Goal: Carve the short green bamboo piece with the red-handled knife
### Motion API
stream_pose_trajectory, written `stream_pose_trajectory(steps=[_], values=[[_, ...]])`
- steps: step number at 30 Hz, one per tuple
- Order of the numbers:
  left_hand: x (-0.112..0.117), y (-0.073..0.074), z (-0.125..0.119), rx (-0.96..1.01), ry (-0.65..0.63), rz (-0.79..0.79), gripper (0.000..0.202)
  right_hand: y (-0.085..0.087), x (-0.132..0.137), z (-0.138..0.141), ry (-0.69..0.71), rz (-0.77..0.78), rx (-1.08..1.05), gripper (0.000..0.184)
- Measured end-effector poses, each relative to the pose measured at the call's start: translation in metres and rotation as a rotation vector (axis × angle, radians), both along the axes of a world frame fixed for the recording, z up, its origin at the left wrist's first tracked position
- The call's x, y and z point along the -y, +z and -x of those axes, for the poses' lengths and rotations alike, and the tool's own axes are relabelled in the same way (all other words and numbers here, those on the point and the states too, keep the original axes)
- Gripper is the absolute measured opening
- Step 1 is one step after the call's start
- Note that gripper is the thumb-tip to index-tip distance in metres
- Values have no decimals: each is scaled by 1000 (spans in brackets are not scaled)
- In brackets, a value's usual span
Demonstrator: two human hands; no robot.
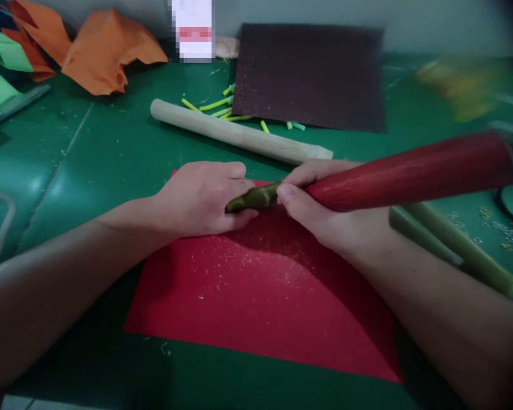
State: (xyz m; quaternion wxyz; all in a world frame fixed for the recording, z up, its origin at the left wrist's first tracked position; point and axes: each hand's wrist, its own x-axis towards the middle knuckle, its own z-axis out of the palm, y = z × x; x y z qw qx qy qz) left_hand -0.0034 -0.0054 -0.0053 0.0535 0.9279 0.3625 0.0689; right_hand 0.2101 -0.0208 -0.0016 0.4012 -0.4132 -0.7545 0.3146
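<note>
My left hand [203, 196] is closed round one end of a dark green stalk-like piece [259, 197], thumb below and fingers above. The fingers of my right hand [312, 210] pinch the other end of it. A thick red stick [410, 171] lies in the crook of my right hand, between thumb and forefinger, and slants up to the right. My right fingers hide whether the red stick and the green piece are joined. Beneath both hands is a red sheet [239, 296] sprinkled with fine shavings.
Beyond my hands a pale round stick [239, 134] lies on the green table [106, 151], before a dark sheet [312, 77] and several yellow-green bits [216, 105]. Crumpled orange paper [106, 54] is back left. Green stalks [453, 245] lie by my right forearm.
</note>
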Motion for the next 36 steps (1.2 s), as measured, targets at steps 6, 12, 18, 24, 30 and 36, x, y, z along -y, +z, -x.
stream_pose_trajectory(steps=[6, 12, 18, 24, 30, 36], values=[[1, 1, -2, 0, 12, 11, 36, 2, 1, 1, -20, 13, -3, 21], [0, 3, -1, -18, 17, 45, 37, -3, -2, -2, -32, -135, -72, 22], [-1, 6, 0, -51, 8, 67, 38, -9, -2, -7, -181, -179, -98, 23], [-1, 7, -1, -96, 18, 85, 38, -10, -2, -5, -304, -131, -126, 25], [-1, 5, 0, -72, 17, 73, 38, -12, -4, -5, -233, -123, -187, 25], [1, 4, -1, -99, 41, 65, 41, -4, 2, -1, -196, -37, -179, 22]])
